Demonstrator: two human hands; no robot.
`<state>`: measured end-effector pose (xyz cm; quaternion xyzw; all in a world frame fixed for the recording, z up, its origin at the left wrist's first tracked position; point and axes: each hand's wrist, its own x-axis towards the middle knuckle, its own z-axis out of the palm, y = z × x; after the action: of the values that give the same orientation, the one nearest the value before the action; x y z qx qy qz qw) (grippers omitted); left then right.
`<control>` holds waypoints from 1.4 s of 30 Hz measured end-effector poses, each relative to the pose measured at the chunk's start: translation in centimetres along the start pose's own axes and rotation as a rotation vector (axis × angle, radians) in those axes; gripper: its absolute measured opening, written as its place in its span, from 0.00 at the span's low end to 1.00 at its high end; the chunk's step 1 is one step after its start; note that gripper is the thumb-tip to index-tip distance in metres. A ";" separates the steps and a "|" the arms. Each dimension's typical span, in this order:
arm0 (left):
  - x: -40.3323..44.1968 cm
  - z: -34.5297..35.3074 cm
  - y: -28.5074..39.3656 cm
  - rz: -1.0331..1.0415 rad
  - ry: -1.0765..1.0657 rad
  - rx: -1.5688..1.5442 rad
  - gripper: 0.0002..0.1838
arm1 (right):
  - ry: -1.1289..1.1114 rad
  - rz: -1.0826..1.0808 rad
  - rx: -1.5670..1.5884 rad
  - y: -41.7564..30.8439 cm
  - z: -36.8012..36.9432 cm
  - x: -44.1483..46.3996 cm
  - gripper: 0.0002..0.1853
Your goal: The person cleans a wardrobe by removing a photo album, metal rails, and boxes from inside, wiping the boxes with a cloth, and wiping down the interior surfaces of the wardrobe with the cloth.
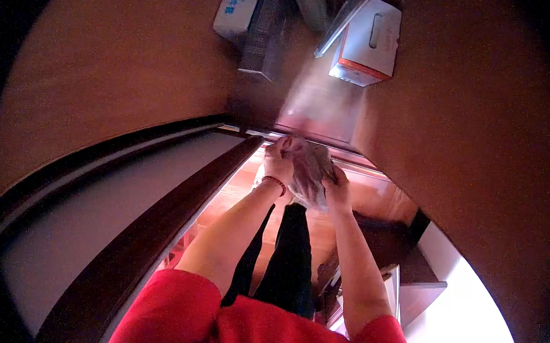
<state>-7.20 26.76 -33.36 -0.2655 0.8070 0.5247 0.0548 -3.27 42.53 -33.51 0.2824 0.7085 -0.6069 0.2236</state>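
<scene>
A crumpled greyish-pink cloth or bag (305, 170) is held between my two hands at the middle of the view, just in front of a cabinet's lower edge. On its left side my left hand (279, 162) grips it with closed fingers; a red beaded bracelet (275, 182) is on that wrist. My right hand (337, 187) has its fingers closed on the right side of the same item. What the item is exactly cannot be made out.
Inside the cabinet, a white and orange box (370, 41) stands at the upper right, a white box (237, 6) and a dark box (262, 40) at the upper left. A dark-framed door (162, 227) is on the left. Brown panels (469, 134) flank the opening.
</scene>
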 end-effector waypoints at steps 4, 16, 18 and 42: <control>2.4 2.7 0.2 -0.061 0.050 0.102 0.23 | 0.043 0.035 -0.252 -5.7 -0.4 2.7 0.20; 13.5 10.2 -1.7 -0.225 -0.118 0.637 0.39 | 0.119 -0.556 -0.775 1.3 3.0 13.9 0.33; 15.0 11.4 -2.9 -0.166 -0.202 0.675 0.40 | 0.091 -0.648 -0.803 2.6 4.1 16.1 0.34; 18.3 20.9 -4.8 0.843 -0.569 0.829 0.14 | 0.496 -0.728 -0.635 4.1 4.1 23.1 0.37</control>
<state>-24.47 36.83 -53.24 0.2656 0.9313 0.1964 0.1536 -17.77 41.87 -52.43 0.0721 0.9405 -0.3166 -0.1005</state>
